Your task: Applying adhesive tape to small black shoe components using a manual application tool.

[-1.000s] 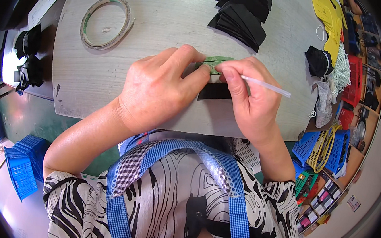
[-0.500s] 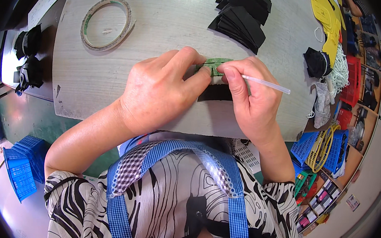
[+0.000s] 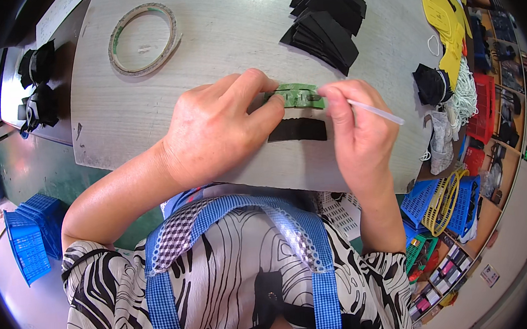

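Note:
A curved green slotted template (image 3: 300,93) lies on the worktable, with a dark edge showing beneath it. My left hand (image 3: 219,115) presses down the template's left part, fingers bent and closed over it. In my right hand (image 3: 362,119), a slim white translucent pen (image 3: 378,112) is pinched between thumb and fingers. Its tip is hidden by the fingers at the template's right end. Just below the template, a black curved strip (image 3: 298,130) lies between my hands.
Fanned black cut pieces (image 3: 322,42) lie at the far right of the table (image 3: 216,38). A tape roll (image 3: 143,41) rests at the far left. Yellow pieces (image 3: 441,20), a black bundle (image 3: 430,84) and white cords (image 3: 463,96) line the right edge. Blue baskets (image 3: 29,238) stand lower left.
My right hand with the pen has shifted slightly right, uncovering more of the green template and the black strip. My left hand keeps its place on the template.

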### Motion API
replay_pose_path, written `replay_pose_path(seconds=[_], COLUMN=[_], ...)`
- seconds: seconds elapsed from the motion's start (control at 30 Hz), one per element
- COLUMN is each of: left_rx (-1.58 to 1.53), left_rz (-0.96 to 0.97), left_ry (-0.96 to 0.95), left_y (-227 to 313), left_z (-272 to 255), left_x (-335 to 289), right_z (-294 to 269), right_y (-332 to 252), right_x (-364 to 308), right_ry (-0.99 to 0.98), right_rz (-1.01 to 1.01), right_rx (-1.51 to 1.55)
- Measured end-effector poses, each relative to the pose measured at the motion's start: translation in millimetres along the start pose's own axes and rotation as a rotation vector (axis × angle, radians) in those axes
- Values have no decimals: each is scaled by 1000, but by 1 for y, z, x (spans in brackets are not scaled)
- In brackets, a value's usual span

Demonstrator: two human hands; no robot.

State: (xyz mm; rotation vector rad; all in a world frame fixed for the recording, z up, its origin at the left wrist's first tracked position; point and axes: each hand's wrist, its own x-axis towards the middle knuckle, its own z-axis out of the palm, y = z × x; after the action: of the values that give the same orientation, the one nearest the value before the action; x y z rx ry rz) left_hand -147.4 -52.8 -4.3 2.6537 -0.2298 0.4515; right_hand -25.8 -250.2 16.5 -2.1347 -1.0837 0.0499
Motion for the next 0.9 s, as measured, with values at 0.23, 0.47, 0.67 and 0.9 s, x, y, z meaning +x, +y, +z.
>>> replay_pose_path(seconds=[0.23, 0.47, 0.67, 0.9], left_rx=[-192, -142, -181, -161], left_rz=[92, 244, 273, 166], left_ry=[-30, -88, -80, -33], left_y=[-5, -3, -6, -21], left_z=[0, -3, -16, -22], left_x=[0, 1, -4, 15], right_z=[5, 20, 6, -15], right_y=[33, 72, 48, 40], right_x=[35, 81, 33, -3], right_ry=[198, 317, 294, 152], right_rz=[-115, -293, -392, 99], right_rx=[-220, -404, -178, 421])
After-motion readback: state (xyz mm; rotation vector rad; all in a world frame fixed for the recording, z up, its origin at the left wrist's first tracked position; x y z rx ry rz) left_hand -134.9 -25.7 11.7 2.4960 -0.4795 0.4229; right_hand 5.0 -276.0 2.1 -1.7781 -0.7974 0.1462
